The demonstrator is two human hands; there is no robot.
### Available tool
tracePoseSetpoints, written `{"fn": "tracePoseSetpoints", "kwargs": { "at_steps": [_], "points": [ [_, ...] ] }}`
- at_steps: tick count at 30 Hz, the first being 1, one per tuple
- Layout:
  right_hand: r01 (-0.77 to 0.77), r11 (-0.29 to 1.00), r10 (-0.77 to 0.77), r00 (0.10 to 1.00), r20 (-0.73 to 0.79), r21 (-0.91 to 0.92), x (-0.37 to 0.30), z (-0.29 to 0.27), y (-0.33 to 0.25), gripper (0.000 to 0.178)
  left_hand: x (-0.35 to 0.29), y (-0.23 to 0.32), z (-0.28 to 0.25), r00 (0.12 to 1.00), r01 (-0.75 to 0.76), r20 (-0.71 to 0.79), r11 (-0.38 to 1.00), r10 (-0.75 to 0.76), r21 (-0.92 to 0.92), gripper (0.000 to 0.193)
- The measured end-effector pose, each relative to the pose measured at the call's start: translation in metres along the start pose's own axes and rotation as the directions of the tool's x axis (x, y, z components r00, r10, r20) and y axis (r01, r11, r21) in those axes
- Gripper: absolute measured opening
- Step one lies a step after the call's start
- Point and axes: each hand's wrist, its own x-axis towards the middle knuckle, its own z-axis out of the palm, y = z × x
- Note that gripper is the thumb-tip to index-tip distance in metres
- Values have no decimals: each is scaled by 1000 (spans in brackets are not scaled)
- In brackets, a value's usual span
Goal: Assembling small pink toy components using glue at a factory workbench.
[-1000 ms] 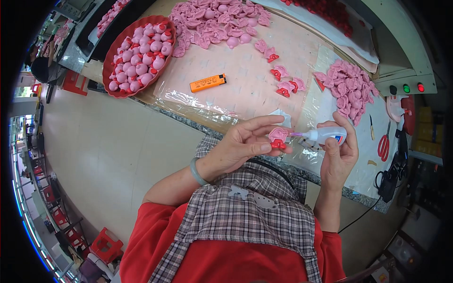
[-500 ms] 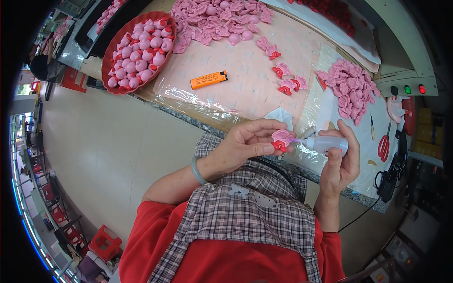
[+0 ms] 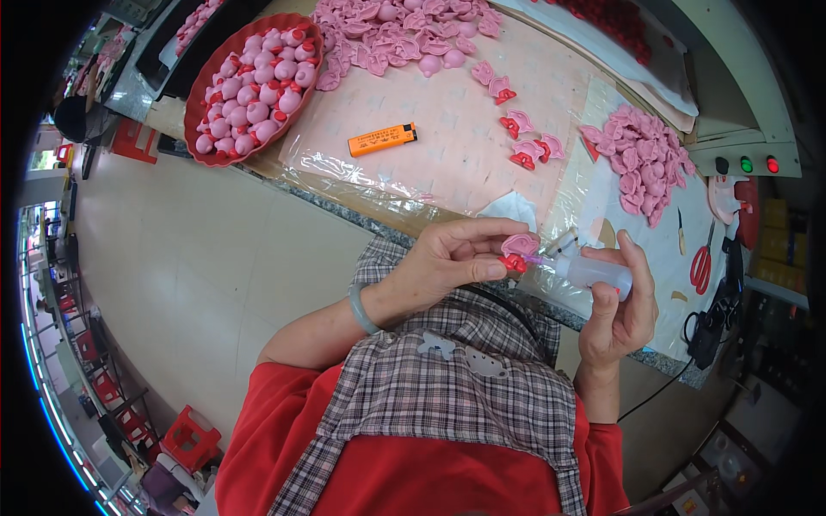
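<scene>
My left hand [image 3: 460, 254] pinches a small pink moulded piece [image 3: 520, 246] with a red bow-like part [image 3: 514, 262] on its lower edge. From the right, my right hand [image 3: 626, 297] grips a translucent squeeze bottle [image 3: 594, 274] between thumb and fingers. The bottle lies nearly level, and its thin purple tip [image 3: 540, 260] meets the pink piece near the red part. Whether any liquid comes out is too small to tell. Beyond my hands, several pink pieces with red parts [image 3: 527, 155] lie in a loose row on the table.
A red scalloped bowl [image 3: 194, 103] of pink round pieces stands at the far left. Pink pieces are heaped at the back [image 3: 387, 39] and right [image 3: 641, 163]. An orange lighter [image 3: 381, 140], a white tissue [image 3: 510, 209], red-handled scissors [image 3: 701, 269] and a thin knife [image 3: 681, 232] lie about.
The bottle has tilted a little, its rear end lower and its tip closer to the red part. The pink piece has shifted slightly right and up in my left fingers.
</scene>
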Motion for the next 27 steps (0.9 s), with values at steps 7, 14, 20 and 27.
{"fn": "tracePoseSetpoints", "kwargs": {
  "at_steps": [7, 14, 20, 27],
  "points": [
    [11, 1000, -11, 1000, 21, -25, -1, 0, 0, 44, 0, -1, 1, 1000, -12, -2, 1000, 12, -3, 51],
    [34, 999, -33, 998, 55, -22, -1, -2, -1, 43, 0, -2, 0, 1000, -27, -4, 1000, 27, -9, 51],
    [54, 998, -52, 997, 63, -33, 0, -2, -1, 44, 0, -2, 0, 1000, -16, -5, 1000, 16, -17, 51],
    [67, 996, -63, 996, 63, -53, 2, 1, -3, 45, 0, -1, 0, 1000, -4, -8, 1000, 3, -18, 50]
  ]
}}
